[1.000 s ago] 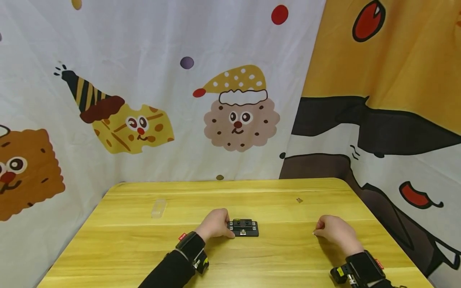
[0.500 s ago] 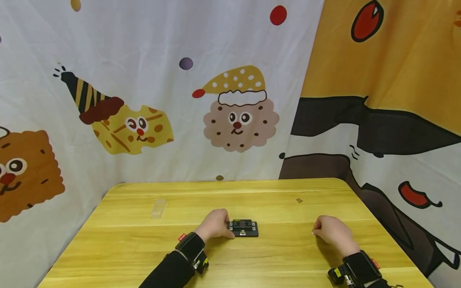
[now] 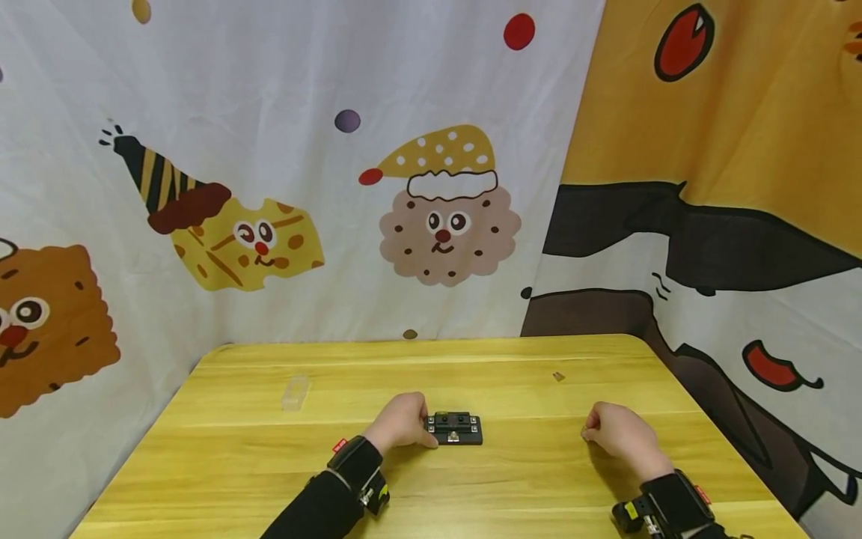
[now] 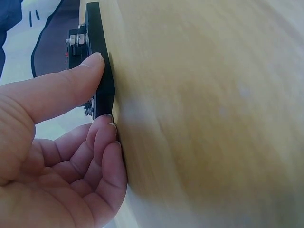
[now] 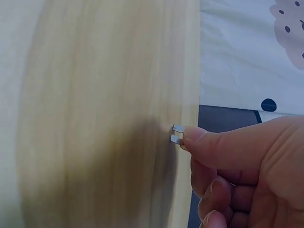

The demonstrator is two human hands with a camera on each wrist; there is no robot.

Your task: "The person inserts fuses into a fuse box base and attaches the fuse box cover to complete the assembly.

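Observation:
Near the table's middle lies a black terminal block [image 3: 455, 429] with metal screw terminals along its sides. My left hand [image 3: 400, 421] grips its left end. In the left wrist view the thumb presses the edge of the terminal block [image 4: 100, 71], and the curled fingertips touch its lower end. To the right, my right hand [image 3: 622, 433] is just over the tabletop, apart from the block. Thumb and finger pinch a small blade fuse [image 5: 177, 135], its two flat silver prongs sticking out in the right wrist view. The fuse's body is mostly hidden by the fingers.
A clear plastic cover [image 3: 295, 393] lies at the table's back left. One tiny brownish piece [image 3: 559, 376] lies at the back right, too small to make out. Behind the wooden table [image 3: 269, 464] hangs a printed cloth [image 3: 337, 299].
My right hand has shifted slightly to the left with the blade fuse in its fingers. My left hand and the terminal block have stayed in place.

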